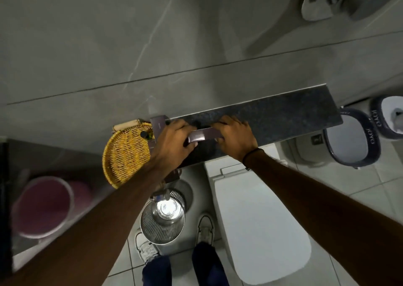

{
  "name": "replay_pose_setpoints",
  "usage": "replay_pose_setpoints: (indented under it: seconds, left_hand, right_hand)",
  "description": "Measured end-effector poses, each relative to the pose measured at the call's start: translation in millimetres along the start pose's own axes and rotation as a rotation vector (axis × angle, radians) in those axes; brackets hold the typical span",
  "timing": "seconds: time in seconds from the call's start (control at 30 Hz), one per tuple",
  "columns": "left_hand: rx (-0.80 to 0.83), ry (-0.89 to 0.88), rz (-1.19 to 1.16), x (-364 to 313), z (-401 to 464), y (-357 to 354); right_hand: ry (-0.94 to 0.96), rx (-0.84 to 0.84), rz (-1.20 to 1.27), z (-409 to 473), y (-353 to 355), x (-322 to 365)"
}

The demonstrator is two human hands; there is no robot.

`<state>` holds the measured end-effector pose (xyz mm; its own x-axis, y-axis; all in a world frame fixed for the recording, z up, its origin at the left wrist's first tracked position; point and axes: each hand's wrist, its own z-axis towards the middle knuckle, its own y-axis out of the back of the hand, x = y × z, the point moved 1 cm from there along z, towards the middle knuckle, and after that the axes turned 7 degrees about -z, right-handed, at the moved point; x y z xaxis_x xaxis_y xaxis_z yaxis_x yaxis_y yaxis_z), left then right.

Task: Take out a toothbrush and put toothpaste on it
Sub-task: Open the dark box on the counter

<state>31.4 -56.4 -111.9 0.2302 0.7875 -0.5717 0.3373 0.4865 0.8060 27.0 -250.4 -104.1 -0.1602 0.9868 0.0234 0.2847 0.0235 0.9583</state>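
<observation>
Both grips are clamped on a slim, glossy maroon cardboard box (204, 135): the left hand (174, 140) wraps one end, the right hand (236, 138) pinches the other, likely to steady it while a flap is pried open. It hovers just above the dark speckled stone counter (283, 113), beside a round yellow wicker basket (126, 154). The toothbrush is presumably inside, unseen.

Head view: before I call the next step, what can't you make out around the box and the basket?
- Purple box: both ends covered by the left hand and right hand; whether it is opened is unclear, and its contents are hidden.
- Wicker basket: the left hand and forearm cover its right side; the small items inside are too small to identify.
- Toothbrush, toothpaste: neither visible.
</observation>
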Motion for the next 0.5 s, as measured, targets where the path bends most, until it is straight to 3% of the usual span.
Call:
replay_pose_setpoints:
  seconds: [0.17, 0.33, 0.43, 0.5]
  left_hand:
    - [-0.121, 0.338, -0.726, -20.5, -50.8, 55.9]
    - [-0.246, 0.533, -0.93, -25.4, -107.6, 108.7]
    - [-0.327, 0.626, -1.064, -18.6, -144.4, 133.7]
    - [-0.367, 0.631, -1.142, -13.8, -170.8, 147.7]
  right_hand:
    - [0.016, 0.022, 0.083, -34.9, 51.9, 25.9]
    - [-0.051, -0.064, 0.261, -67.7, 104.0, 71.6]
    - [-0.233, -0.233, 0.598, -91.3, 119.5, 101.7]
    - [-0.419, -0.197, 0.934, -105.5, 129.4, 124.4]
